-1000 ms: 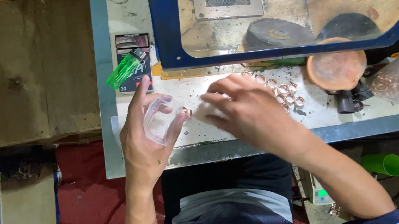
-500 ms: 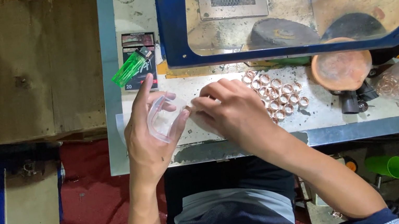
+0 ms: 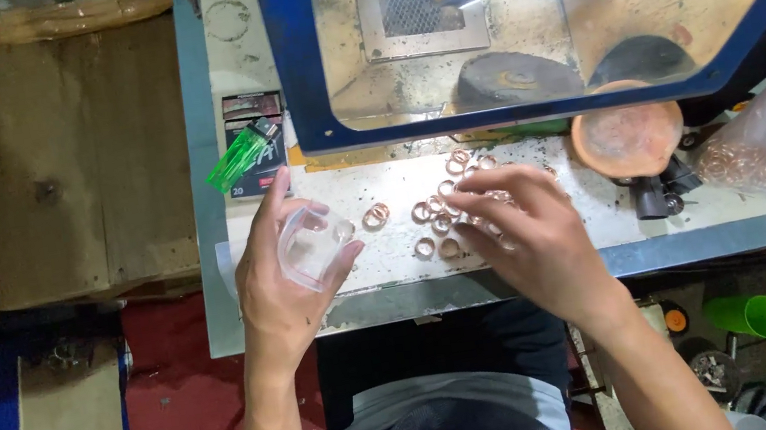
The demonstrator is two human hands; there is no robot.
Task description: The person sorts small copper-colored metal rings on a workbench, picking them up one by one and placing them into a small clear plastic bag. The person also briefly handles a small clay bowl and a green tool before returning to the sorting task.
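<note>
Left hand (image 3: 287, 285) cups clear container (image 3: 310, 246) (apparently empty); right hand (image 3: 532, 228) touches rings (image 3: 435, 222).

Copper-coloured rings (image 3: 435, 222) on my speckled grey worktop (image 3: 550, 251); a clear tub (image 3: 307, 247); a green lighter (image 3: 238, 158) at ten o'clock.

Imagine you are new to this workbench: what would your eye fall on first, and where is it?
First, the two hands at the bench's middle: the left hand holds a small clear plastic container, while the right hand rests over scattered copper-coloured rings. Next, the blue-framed clear enclosure above them, and a bright green lighter at its left.
</note>
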